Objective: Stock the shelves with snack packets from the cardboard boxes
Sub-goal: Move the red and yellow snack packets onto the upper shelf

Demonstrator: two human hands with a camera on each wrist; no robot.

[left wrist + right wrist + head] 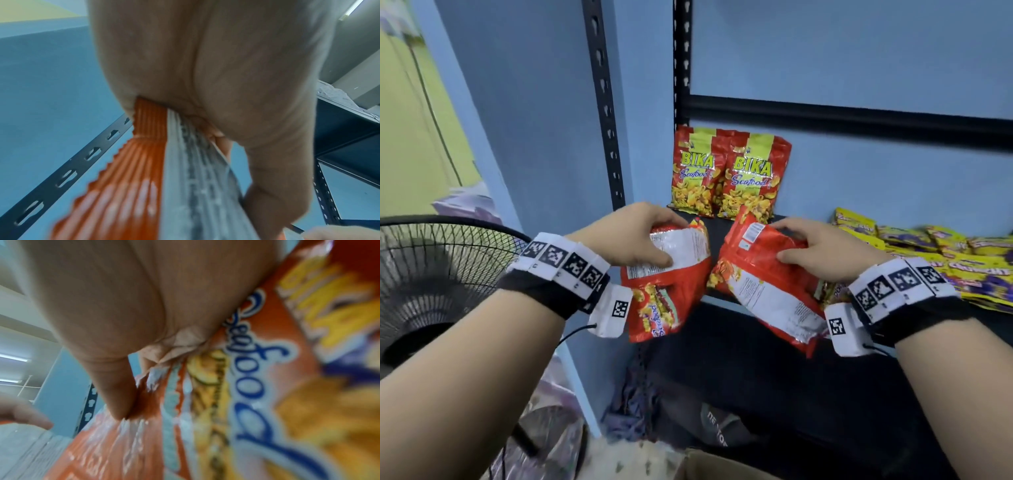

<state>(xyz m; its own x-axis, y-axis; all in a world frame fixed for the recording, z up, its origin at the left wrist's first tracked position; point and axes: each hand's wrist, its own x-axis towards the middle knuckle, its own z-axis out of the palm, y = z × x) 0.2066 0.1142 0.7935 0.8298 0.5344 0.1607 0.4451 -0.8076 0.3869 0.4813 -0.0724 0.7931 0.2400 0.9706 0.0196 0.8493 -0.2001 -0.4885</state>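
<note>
Cardboard box [726, 467] flap at bottom edge; fan [431, 281] left. Left hand [635, 236] grips red packets [667, 274]; right hand [825, 250] grips another red bunch [767, 277], over shelf [719, 222] front. Behind: two upright Bika packets [726, 178]; yellow packets [935, 257] lying flat to the right.

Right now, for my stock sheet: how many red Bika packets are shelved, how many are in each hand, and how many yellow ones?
Standing red packets on the shelf: 2 fronts visible
Left-hand red packets, held by left hand: at least 2
Right-hand red packets, held by right hand: at least 2
Yellow packets: blurred pile, uncountable
Total: at least 6 red
</note>
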